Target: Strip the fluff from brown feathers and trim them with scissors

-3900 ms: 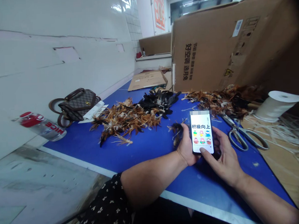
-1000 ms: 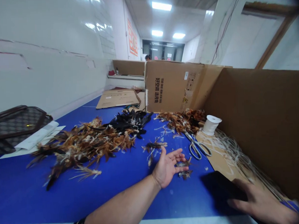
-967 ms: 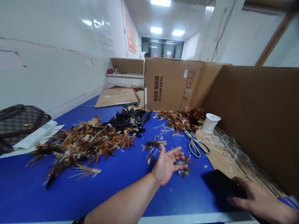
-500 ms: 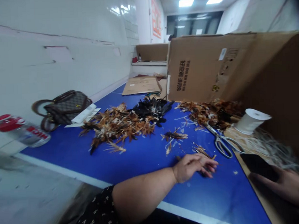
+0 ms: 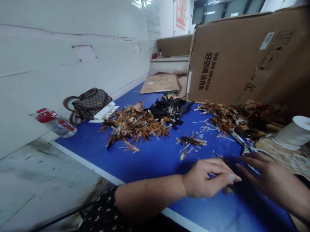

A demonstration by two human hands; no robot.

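Note:
My left hand (image 5: 210,178) is low over the blue table, thumb pressed toward the closed fingers; what they pinch is hidden. A few feather bits (image 5: 227,190) show just below its thumb. Facing its fingertips, my right hand (image 5: 269,174) is blurred, with fingers stretched out and thumb apart, and nothing visible in it. Behind the right hand lie metal scissors (image 5: 245,148), their handles partly covered by it. A small tuft of brown feathers (image 5: 190,140) lies ahead of my left hand.
A brown feather pile (image 5: 137,123) adjoins black feathers (image 5: 170,108); another brown pile (image 5: 237,117) lies by a large cardboard box (image 5: 227,65). At right stands a white spool (image 5: 296,132) beside loose pale strands (image 5: 298,161). A bottle (image 5: 59,123) and handbag (image 5: 91,103) are left.
My right hand has left the black phone-like object at the right and moved inward, close to my left hand. The left hand has turned and shifted slightly right. The view has swung left.

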